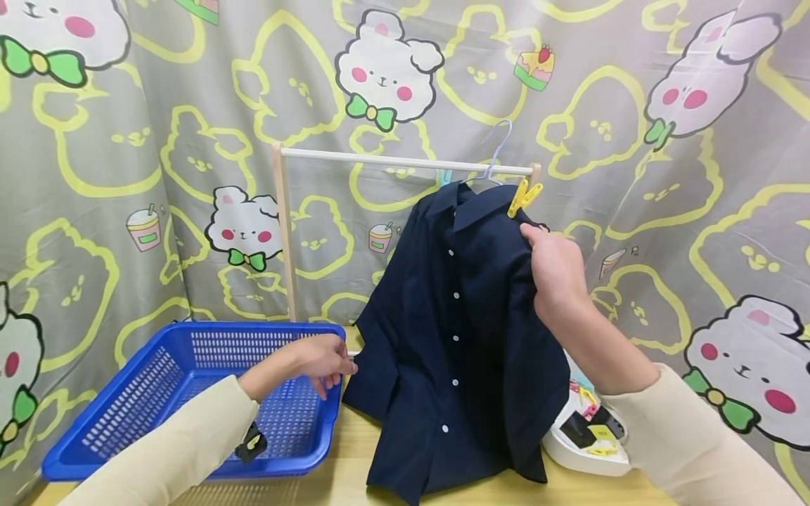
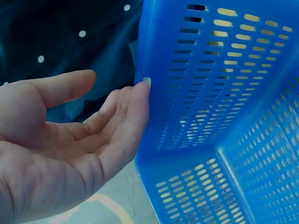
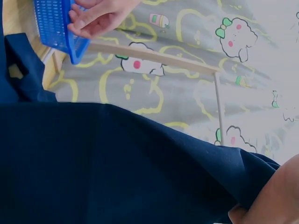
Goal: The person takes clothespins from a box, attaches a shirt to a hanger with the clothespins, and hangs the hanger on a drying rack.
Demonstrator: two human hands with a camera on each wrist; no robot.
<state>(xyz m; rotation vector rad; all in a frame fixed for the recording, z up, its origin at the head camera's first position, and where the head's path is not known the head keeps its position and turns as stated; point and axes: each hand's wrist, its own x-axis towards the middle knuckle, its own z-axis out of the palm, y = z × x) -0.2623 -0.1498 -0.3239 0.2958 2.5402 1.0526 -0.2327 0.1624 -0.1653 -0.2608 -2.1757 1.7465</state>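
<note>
A navy button-up shirt (image 1: 443, 330) hangs on a light purple wire hanger (image 1: 498, 151) hooked over the rack's white rod. My right hand (image 1: 558, 270) pinches the cloth at the shirt's shoulder, just below a yellow clothespin (image 1: 522, 197) clipped there. In the right wrist view the thumb and fingers of this right hand (image 3: 275, 200) close on the fabric. A light blue clothespin (image 1: 446, 177) shows at the other shoulder. My left hand (image 1: 321, 360), its fingers relaxed and slightly bent, holds nothing. Its fingertips are right at the rim of the blue basket (image 2: 156, 28), beside the shirt.
The low rack has a wooden post (image 1: 286, 239) on the left and a white rod (image 1: 380, 160) across the top. Behind the shirt's right side, a white tray (image 1: 585, 460) holds several colourful clips. A patterned grey curtain (image 1: 209, 84) surrounds the wooden table (image 1: 354, 457).
</note>
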